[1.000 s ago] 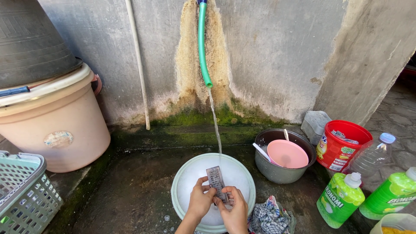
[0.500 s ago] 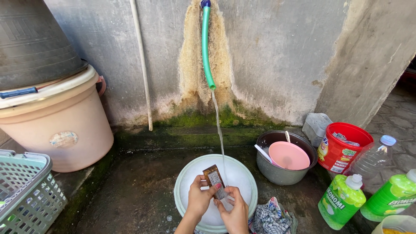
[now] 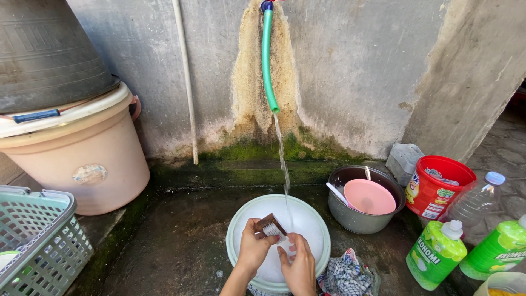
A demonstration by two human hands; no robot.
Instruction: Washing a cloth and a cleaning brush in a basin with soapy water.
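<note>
My left hand (image 3: 253, 248) grips a small brown-and-silver object (image 3: 270, 226) above a pale green basin (image 3: 235, 230) of sudsy water. My right hand (image 3: 297, 264) is curled just below and to the right of that object, fingers touching its lower end. A thin stream of water (image 3: 282, 159) falls from a green hose (image 3: 267, 60) on the wall and lands right beside the object.
A metal pot (image 3: 350, 216) holding a pink bowl (image 3: 369, 196) sits right of the basin. A red tub (image 3: 436, 186), clear bottle (image 3: 478, 200) and two green detergent bottles (image 3: 436, 253) stand far right. A patterned cloth (image 3: 345, 277) lies below. Left: beige bucket (image 3: 82, 159), green basket (image 3: 38, 235).
The small object has tilted in my hands, from upright to lying more on its side, and moved nearer the water stream. The camera has shifted slightly.
</note>
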